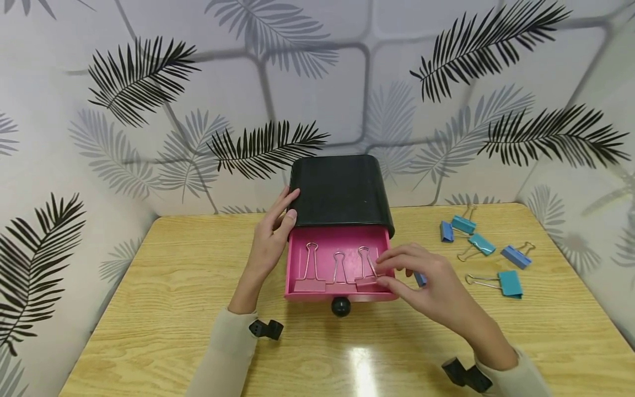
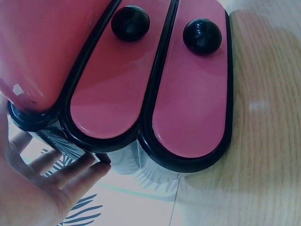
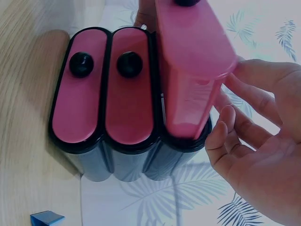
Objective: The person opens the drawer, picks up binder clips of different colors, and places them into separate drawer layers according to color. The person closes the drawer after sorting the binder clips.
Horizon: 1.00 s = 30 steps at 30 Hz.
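Observation:
A black organizer (image 1: 339, 190) with pink fronts stands on the table, its top drawer (image 1: 340, 297) pulled out. In the head view three pink binder clips lie in a row there: the left clip (image 1: 310, 285), the middle clip (image 1: 341, 288) and the right clip (image 1: 366, 282), their wire handles pointing back. My left hand (image 1: 270, 240) rests against the organizer's left side, fingers spread. Reaching over the drawer's right wall, my right hand (image 1: 429, 281) pinches the right clip's end with thumb and fingertips. That clip sits slightly tilted. The wrist views show the drawer from below, its inside hidden.
Right of the organizer lie several loose binder clips, among them a teal clip (image 1: 510, 284) and a blue clip (image 1: 516, 257). Another blue clip (image 1: 420, 278) is partly covered by my right hand. Two lower drawers (image 3: 77, 108) are closed. A patterned backdrop (image 1: 317, 99) rises behind the table (image 1: 173, 309).

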Tool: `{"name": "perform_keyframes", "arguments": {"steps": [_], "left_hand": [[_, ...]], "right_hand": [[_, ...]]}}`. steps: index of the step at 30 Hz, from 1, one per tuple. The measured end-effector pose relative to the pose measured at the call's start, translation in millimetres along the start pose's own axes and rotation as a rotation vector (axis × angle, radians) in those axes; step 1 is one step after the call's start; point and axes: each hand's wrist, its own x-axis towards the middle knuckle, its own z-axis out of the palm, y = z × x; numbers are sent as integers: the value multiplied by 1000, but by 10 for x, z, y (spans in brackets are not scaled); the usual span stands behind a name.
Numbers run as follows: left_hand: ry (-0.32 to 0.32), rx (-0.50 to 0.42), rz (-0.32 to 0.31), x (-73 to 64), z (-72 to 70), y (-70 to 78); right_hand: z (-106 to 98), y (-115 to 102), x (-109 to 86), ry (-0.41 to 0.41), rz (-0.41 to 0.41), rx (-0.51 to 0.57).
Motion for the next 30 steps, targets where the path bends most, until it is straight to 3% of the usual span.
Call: {"name": "perform_keyframes", "arguments": {"steps": [11,30], "left_hand": [[4,2,-7,3,-7,23],[4,0,-3,-9,-6,-7]], "right_hand": [[-46,-171,-90,9,-24,38],[136,-414,-304,29,-80,101]]}}
